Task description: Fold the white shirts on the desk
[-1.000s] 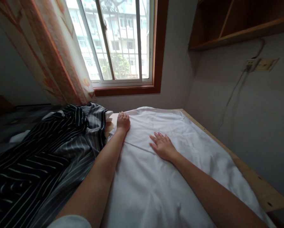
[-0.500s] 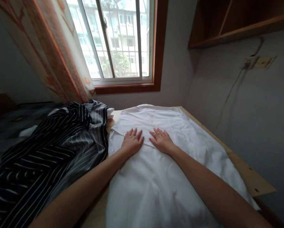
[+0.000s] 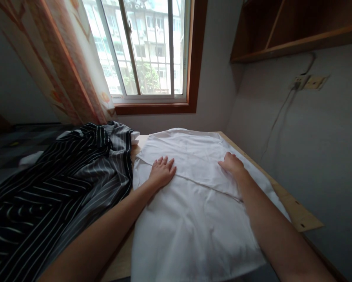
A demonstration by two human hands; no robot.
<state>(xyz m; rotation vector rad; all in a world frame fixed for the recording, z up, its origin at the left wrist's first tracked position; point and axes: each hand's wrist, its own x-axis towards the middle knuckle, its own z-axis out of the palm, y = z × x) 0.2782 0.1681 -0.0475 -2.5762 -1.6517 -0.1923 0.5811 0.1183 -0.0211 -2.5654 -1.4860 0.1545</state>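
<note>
A white garment [image 3: 190, 219] lies spread over a light wooden board, with a slanting fold or seam edge running across its middle. My left hand [image 3: 162, 172] rests palm down on the fabric, fingers spread, just by that edge. To the right, my right hand [image 3: 234, 163] is closed at the garment's right part, its fingers curled and pinching the white cloth. Some of the right fingertips are hidden by the hand itself.
Black-and-white striped clothing [image 3: 55, 188] lies heaped on the left, over a dark checked surface. The wooden board's edge [image 3: 299, 219] shows at right. Beyond are a window [image 3: 146, 70], a curtain [image 3: 67, 66], a wall shelf [image 3: 299, 41] and a socket [image 3: 301, 81] with a cord.
My right hand has moved right, from lying flat beside the left to pinching the cloth. The garment's lower right part has drawn inward. My left hand stays in place.
</note>
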